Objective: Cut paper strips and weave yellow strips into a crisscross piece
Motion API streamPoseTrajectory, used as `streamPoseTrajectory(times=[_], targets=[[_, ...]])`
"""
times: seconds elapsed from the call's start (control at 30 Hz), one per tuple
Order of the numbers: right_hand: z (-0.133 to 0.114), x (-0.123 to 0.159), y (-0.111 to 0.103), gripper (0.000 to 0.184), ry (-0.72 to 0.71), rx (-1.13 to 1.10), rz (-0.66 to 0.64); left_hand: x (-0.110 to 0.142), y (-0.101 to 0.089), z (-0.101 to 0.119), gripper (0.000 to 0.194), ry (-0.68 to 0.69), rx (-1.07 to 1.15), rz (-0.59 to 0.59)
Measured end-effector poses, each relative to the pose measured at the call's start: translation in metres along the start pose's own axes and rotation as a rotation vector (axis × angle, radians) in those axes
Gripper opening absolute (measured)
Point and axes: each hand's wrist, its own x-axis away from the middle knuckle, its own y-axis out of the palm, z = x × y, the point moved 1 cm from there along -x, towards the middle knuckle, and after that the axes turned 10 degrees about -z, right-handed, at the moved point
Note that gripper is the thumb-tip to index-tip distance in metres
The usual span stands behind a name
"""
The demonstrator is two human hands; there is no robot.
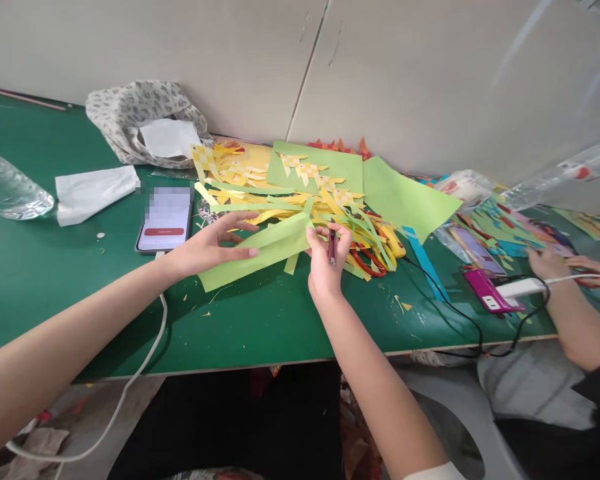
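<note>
A light-green paper piece is held tilted above the near part of the table. My left hand is at its left part, fingers stretched out and apart, with the thumb lying along the paper's face. Its right end is pinched between the thumb and fingers of my right hand. That same hand also carries a slim dark-red tool, shaped like a pen or craft knife; its exact kind is unclear. Just behind are yellow and green paper strips in a pile. Red-handled scissors lie right of my right hand.
A phone with a white cable lies left, near a water bottle and a patterned cloth bag. Behind are woven yellow paper pieces and green sheets. A yellow glue gun, magenta power bank and another person's hands are right.
</note>
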Motion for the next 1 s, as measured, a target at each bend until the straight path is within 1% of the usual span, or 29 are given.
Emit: streamPoseTrajectory(times=[0.03, 0.13, 0.23, 0.3, 0.4, 0.5, 0.53, 0.63, 0.7, 0.73, 0.77, 0.83, 0.87, 0.9, 0.93, 1.0], targets=[[0.001, 0.0, 0.0, 0.041, -0.002, 0.005, -0.004, 0.0, -0.001, -0.001, 0.061, 0.04, -0.134, 0.005], [0.002, 0.002, 0.0, 0.041, 0.04, -0.017, -0.038, 0.001, 0.0, -0.005, 0.045, 0.121, -0.534, 0.038], [0.002, 0.003, 0.0, 0.038, 0.094, -0.023, -0.055, 0.002, 0.003, -0.007, 0.04, 0.129, -0.747, 0.07], [0.0, 0.001, 0.0, 0.036, 0.062, 0.013, -0.065, 0.003, 0.005, -0.007, 0.04, 0.126, -0.804, 0.095], [-0.004, -0.001, -0.003, 0.026, -0.047, 0.137, -0.129, 0.003, 0.004, -0.006, 0.04, 0.102, -0.83, 0.16], [-0.006, -0.003, -0.012, 0.013, -0.125, 0.339, -0.23, 0.003, 0.002, -0.004, 0.04, 0.078, -0.838, 0.226], [-0.007, -0.003, -0.016, 0.011, -0.15, 0.42, -0.287, 0.003, 0.001, -0.004, 0.039, 0.072, -0.842, 0.244], [-0.006, -0.005, -0.029, 0.011, -0.253, 0.684, -0.45, 0.003, 0.001, -0.003, 0.038, 0.066, -0.864, 0.271], [-0.005, -0.009, -0.034, 0.016, -0.289, 0.765, -0.461, 0.003, 0.002, -0.005, 0.038, 0.092, -0.885, 0.267], [-0.005, -0.01, -0.035, 0.019, -0.291, 0.739, -0.421, 0.003, 0.003, -0.005, 0.038, 0.118, -0.899, 0.253], [-0.005, -0.012, -0.035, 0.021, -0.287, 0.668, -0.354, 0.003, 0.004, -0.006, 0.039, 0.151, -0.916, 0.229], [-0.007, -0.013, -0.033, 0.023, -0.27, 0.455, -0.212, 0.003, 0.006, -0.007, 0.04, 0.222, -0.95, 0.159], [-0.009, -0.013, -0.031, 0.024, -0.258, 0.363, -0.169, 0.002, 0.007, -0.007, 0.04, 0.255, -0.961, 0.125], [-0.01, -0.012, -0.03, 0.026, -0.242, 0.307, -0.162, 0.002, 0.007, -0.007, 0.04, 0.282, -0.967, 0.098], [-0.011, -0.01, -0.029, 0.028, -0.224, 0.292, -0.182, 0.002, 0.008, -0.007, 0.04, 0.301, -0.97, 0.084], [-0.012, -0.008, -0.029, 0.033, -0.189, 0.335, -0.247, 0.002, 0.009, -0.006, 0.04, 0.319, -0.968, 0.076]])
